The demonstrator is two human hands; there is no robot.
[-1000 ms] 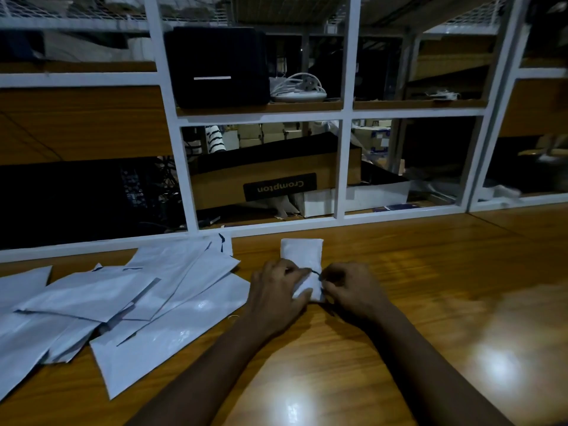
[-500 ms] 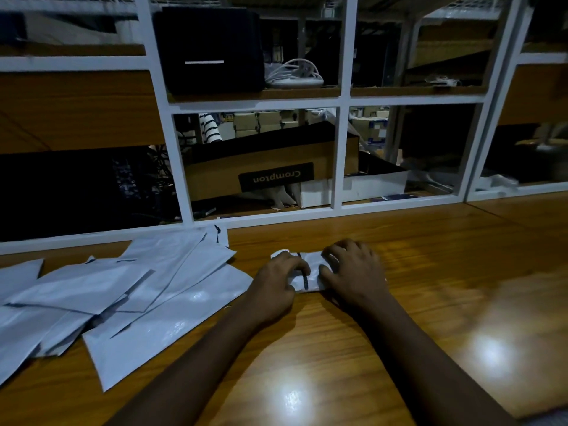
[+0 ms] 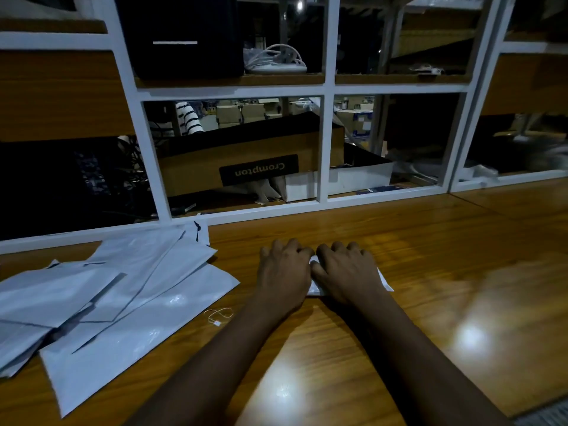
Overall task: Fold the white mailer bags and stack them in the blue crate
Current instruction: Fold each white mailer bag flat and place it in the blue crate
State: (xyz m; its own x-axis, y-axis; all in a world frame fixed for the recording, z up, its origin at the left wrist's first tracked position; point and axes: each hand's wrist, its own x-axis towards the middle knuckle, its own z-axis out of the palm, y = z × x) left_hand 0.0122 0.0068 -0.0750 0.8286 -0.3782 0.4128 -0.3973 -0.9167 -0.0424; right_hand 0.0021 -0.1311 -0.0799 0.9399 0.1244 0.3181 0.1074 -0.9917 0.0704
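A small folded white mailer bag (image 3: 384, 281) lies on the wooden table (image 3: 445, 265), almost wholly covered by my hands. My left hand (image 3: 284, 272) and my right hand (image 3: 347, 272) lie side by side, palms down, pressing on it; only its right corner and a strip between my hands show. A loose pile of several unfolded white mailer bags (image 3: 123, 296) is spread on the table to the left. No blue crate is in view.
A thin white string with a tag (image 3: 218, 315) lies just right of the pile. A white-framed shelf unit (image 3: 325, 142) rises along the table's far edge, holding a brown Crompton box (image 3: 255, 161), a black box (image 3: 181, 35) and coiled cable (image 3: 275, 61).
The bag stood out beyond my hands a second ago; it has been folded over shorter, and both hands have moved forward to lie flat on top of it.
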